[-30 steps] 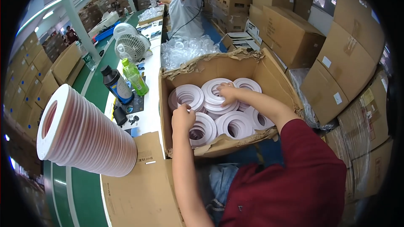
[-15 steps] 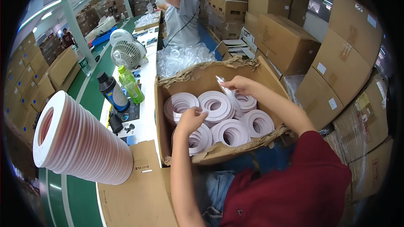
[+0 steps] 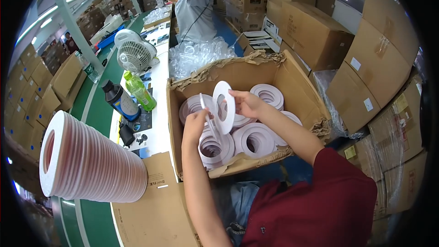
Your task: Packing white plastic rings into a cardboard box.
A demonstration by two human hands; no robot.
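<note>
My right hand (image 3: 248, 105) pinches a flat white ring (image 3: 224, 126) by its edge, holding it upright above an open cardboard box (image 3: 304, 91). Close beside it, my left hand (image 3: 194, 127) is closed on a second white ring (image 3: 202, 103), seen almost edge-on. Below both hands, several stacks of similar white rings (image 3: 242, 133) lie in the box. A tall leaning stack of rings (image 3: 98, 160) stands at the left on a flat cardboard sheet (image 3: 151, 219).
A white fan (image 3: 136, 52), a dark bottle (image 3: 120, 100) and a green bottle (image 3: 139, 91) stand on the table left of the box. Clear plastic wrap (image 3: 201, 57) lies behind it. Large cartons (image 3: 377, 64) rise at the right. A person in grey (image 3: 196, 16) is beyond.
Both hands have come together over the box's left half. The right hand has moved left and now shows a ring face-on; the left hand now grips a ring too.
</note>
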